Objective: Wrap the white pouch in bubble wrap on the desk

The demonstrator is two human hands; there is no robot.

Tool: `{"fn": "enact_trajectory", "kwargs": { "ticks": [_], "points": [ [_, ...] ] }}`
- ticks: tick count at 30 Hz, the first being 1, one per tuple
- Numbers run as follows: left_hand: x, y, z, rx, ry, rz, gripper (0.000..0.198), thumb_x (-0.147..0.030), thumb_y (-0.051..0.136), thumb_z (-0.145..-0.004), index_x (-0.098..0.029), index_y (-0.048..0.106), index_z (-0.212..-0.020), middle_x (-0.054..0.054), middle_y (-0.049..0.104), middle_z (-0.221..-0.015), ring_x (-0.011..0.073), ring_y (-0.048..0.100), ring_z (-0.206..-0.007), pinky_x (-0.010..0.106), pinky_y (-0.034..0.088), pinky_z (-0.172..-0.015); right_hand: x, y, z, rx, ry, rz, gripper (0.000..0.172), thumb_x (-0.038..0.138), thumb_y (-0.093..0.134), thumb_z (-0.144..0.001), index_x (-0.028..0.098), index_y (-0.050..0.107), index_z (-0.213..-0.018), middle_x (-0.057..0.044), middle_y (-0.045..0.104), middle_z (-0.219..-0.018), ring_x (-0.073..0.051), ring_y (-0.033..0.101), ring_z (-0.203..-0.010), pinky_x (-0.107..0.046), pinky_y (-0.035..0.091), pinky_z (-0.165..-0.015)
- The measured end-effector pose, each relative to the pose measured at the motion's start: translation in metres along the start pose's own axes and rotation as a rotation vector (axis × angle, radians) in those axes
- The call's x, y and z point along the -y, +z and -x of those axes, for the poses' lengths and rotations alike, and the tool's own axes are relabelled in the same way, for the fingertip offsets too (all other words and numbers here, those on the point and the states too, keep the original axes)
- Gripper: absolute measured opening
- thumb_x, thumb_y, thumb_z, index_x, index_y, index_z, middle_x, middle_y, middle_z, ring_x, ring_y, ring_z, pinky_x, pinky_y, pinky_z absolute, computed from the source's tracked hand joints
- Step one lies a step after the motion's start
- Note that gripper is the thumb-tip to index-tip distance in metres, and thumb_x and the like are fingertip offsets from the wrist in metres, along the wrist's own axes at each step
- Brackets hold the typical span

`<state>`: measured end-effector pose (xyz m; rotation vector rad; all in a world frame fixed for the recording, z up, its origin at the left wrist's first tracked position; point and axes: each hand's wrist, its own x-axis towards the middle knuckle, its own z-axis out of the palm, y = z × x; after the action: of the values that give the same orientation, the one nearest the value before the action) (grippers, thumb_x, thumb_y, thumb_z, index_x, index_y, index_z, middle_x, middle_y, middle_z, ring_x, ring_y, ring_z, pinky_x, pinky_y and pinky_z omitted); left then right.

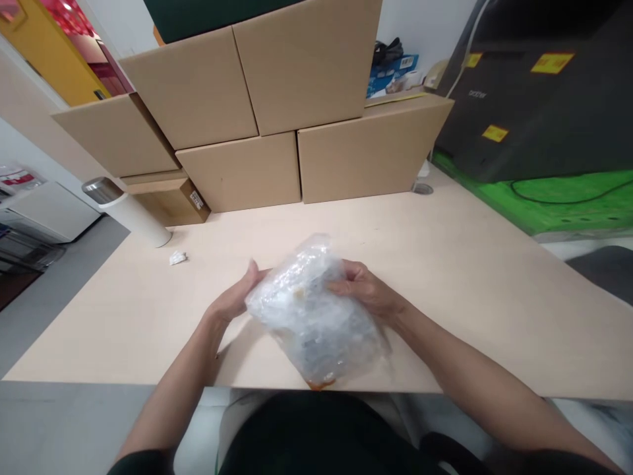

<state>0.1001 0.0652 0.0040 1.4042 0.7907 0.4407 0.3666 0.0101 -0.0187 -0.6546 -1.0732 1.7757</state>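
A clear, crinkled bubble-wrap bag [316, 316] is between my two hands, above the front part of the table. Something whitish-grey shows through it, too blurred to name, and an orange-brown bit shows at its lower tip. My right hand [368, 288] grips the bag's right side, thumb on the front face and fingers mostly behind. At the left edge, my left hand [237, 293] holds the bag from behind, its thumb pointing up and its other fingers hidden by the plastic.
Cardboard boxes [237, 171] are stacked along the back of the light wooden table [469, 277]. A white bottle with a steel cap [136, 218] and a crumpled white scrap [178, 258] are at the left. A dark machine [524, 99] stands at the far right on a green surface.
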Motion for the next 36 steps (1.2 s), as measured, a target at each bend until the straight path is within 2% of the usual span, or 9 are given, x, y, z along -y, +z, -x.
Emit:
{"fn": "enact_trajectory", "kwargs": {
  "ticks": [5, 8, 11, 15, 20, 25, 29, 32, 36],
  "points": [
    [0.024, -0.001, 0.002, 0.152, 0.124, 0.287, 0.106, -0.097, 0.044, -0.065, -0.017, 0.061, -0.133, 0.016, 0.066, -0.13, 0.0395, 0.047, -0.137, 0.047, 0.043, -0.107, -0.001, -0.001, -0.007, -0.186, 0.018, -0.121, 0.029, 0.031, 0.087, -0.07, 0.023, 0.073, -0.094, 0.002, 0.072, -0.082, -0.013, 0.066, -0.073, -0.026, 0.052, -0.069],
    [0.031, -0.002, 0.006, 0.218, 0.186, 0.208, 0.092, -0.063, 0.082, -0.067, -0.021, 0.05, -0.144, 0.015, 0.062, -0.136, 0.0373, 0.049, -0.135, 0.045, 0.044, -0.106, -0.002, -0.002, -0.01, -0.264, 0.039, -0.099, 0.027, 0.034, 0.088, -0.068, 0.02, 0.072, -0.086, 0.002, 0.07, -0.078, -0.012, 0.063, -0.068, -0.025, 0.05, -0.065],
    [0.036, -0.003, 0.009, 0.192, 0.143, 0.181, 0.077, -0.028, 0.083, -0.073, -0.023, 0.051, -0.143, 0.013, 0.064, -0.132, 0.0328, 0.059, -0.124, 0.041, 0.048, -0.1, -0.002, -0.002, -0.011, -0.301, 0.026, -0.063, 0.029, 0.037, 0.088, -0.067, 0.02, 0.072, -0.085, 0.0, 0.071, -0.081, -0.014, 0.064, -0.072, -0.028, 0.051, -0.068],
    [0.04, 0.003, 0.006, 0.087, 0.14, 0.266, 0.058, -0.029, 0.081, -0.076, -0.022, 0.061, -0.13, 0.01, 0.07, -0.121, 0.0291, 0.065, -0.113, 0.035, 0.051, -0.094, -0.004, 0.001, -0.013, -0.316, -0.024, -0.027, 0.036, 0.041, 0.087, -0.067, 0.021, 0.072, -0.093, -0.003, 0.072, -0.09, -0.019, 0.067, -0.085, -0.032, 0.053, -0.076],
    [0.032, 0.022, -0.004, -0.06, 0.132, 0.374, 0.073, -0.07, 0.068, -0.078, -0.021, 0.058, -0.131, 0.013, 0.07, -0.111, 0.0307, 0.066, -0.105, 0.036, 0.053, -0.082, -0.017, 0.0, -0.022, -0.419, -0.025, 0.017, 0.04, 0.049, 0.084, -0.065, 0.021, 0.065, -0.086, 0.0, 0.068, -0.078, -0.017, 0.062, -0.074, -0.03, 0.05, -0.067],
    [0.035, 0.026, -0.022, -0.451, 0.049, 0.235, 0.083, -0.042, 0.076, -0.08, -0.026, 0.032, -0.149, 0.005, 0.066, -0.1, 0.0171, 0.065, -0.078, 0.032, 0.052, -0.075, -0.042, -0.018, -0.039, -0.623, -0.089, 0.405, 0.039, 0.058, 0.07, -0.074, 0.021, 0.057, -0.081, -0.005, 0.066, -0.091, -0.02, 0.062, -0.079, -0.038, 0.052, -0.075],
    [0.048, 0.017, -0.033, -0.661, 0.067, -0.206, 0.084, -0.037, 0.065, -0.088, -0.032, 0.017, -0.157, 0.007, 0.058, -0.114, 0.0135, 0.062, -0.075, 0.037, 0.054, -0.078, -0.049, -0.029, -0.046, -0.793, -0.343, 0.91, 0.041, 0.05, 0.065, -0.078, 0.019, 0.06, -0.105, -0.017, 0.054, -0.136, -0.034, 0.05, -0.129, -0.055, 0.041, -0.107],
    [0.054, 0.011, -0.035, -0.642, 0.218, -0.686, 0.058, -0.033, 0.052, -0.094, -0.03, 0.038, -0.151, 0.016, 0.043, -0.143, 0.0236, 0.063, -0.106, 0.05, 0.052, -0.094, -0.047, -0.029, -0.043, -0.572, -0.492, 1.209, 0.039, 0.037, 0.05, -0.093, 0.02, 0.056, -0.127, -0.015, 0.046, -0.151, -0.03, 0.032, -0.147, -0.057, 0.029, -0.118],
    [0.052, 0.005, -0.028, -0.448, 0.381, -0.963, 0.043, -0.038, 0.043, -0.1, -0.029, 0.054, -0.141, 0.01, 0.034, -0.16, 0.0325, 0.031, -0.148, 0.057, 0.03, -0.117, -0.04, -0.024, -0.034, -0.181, -0.368, 1.349, 0.046, 0.041, 0.034, -0.102, 0.019, 0.054, -0.138, -0.014, 0.05, -0.15, -0.027, 0.032, -0.149, -0.053, 0.03, -0.119]
  ]
}}
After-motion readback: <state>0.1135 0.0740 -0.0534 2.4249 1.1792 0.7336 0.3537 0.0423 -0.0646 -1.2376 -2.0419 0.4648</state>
